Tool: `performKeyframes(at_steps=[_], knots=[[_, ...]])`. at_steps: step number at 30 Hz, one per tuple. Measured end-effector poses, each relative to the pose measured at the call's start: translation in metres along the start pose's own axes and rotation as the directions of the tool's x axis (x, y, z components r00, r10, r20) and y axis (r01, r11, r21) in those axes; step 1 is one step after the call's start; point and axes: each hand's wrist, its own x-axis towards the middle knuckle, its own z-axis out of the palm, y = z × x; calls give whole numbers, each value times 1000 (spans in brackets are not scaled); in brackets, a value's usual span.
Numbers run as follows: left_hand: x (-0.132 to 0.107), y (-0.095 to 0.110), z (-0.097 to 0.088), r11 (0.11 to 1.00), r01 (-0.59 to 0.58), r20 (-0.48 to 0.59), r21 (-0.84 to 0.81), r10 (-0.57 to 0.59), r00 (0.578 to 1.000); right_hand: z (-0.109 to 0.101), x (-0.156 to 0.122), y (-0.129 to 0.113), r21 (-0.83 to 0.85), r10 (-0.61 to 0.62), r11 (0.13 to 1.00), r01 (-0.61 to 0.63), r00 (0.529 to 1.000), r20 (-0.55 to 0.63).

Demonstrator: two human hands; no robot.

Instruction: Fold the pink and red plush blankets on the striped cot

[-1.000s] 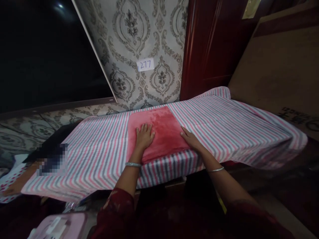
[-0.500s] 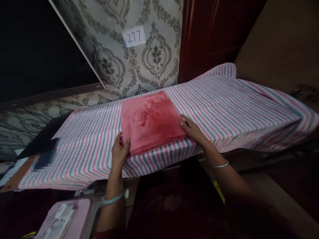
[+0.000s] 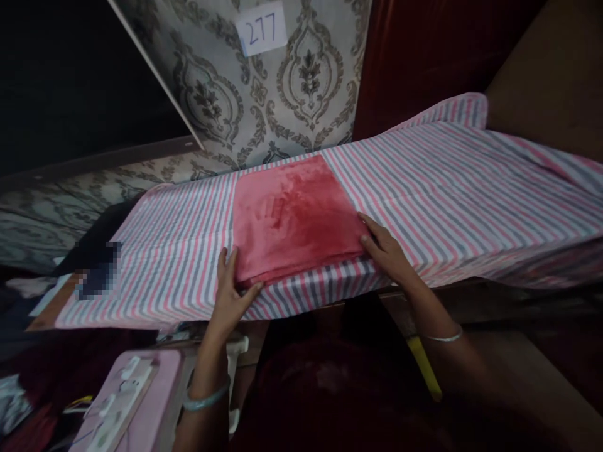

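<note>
A folded red plush cloth [image 3: 301,220] lies flat, with layered edges at its front side. Beneath it, a pink, grey and white striped cloth [image 3: 188,226] covers the table. At the front left corner of the red cloth is my left hand [image 3: 230,295], its thumb and fingers spread around the corner. My right hand [image 3: 384,248] rests at the front right corner, thumb and fingers apart against the edge. Neither hand is closed around the cloth.
A dark screen [image 3: 85,81] stands at the back left, before a patterned wall [image 3: 308,75] bearing a paper marked 277 [image 3: 261,28]. At lower left, a white power strip [image 3: 120,402] sits on a pink surface [image 3: 162,376]. A blurred dark item [image 3: 98,270] lies at the table's left end.
The view has shifted, so the wall paper sits higher. My left fingers have spread wider at the corner, with the thumb along the front edge. The red cloth keeps its place on the striped cloth.
</note>
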Motion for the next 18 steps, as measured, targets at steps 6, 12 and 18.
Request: performKeyframes(at_steps=[6,12,18], knots=[[-7,11,0,970,-147,16,196,147,989,-2,-13,0,-71,-179,981,180,983,29],[-5,18,2,946,-215,40,244,212,977,-1,-13,-2,-92,-228,970,223,973,-39],[0,22,9,921,-296,-24,254,312,950,3,-2,-14,-166,-307,937,306,951,21]])
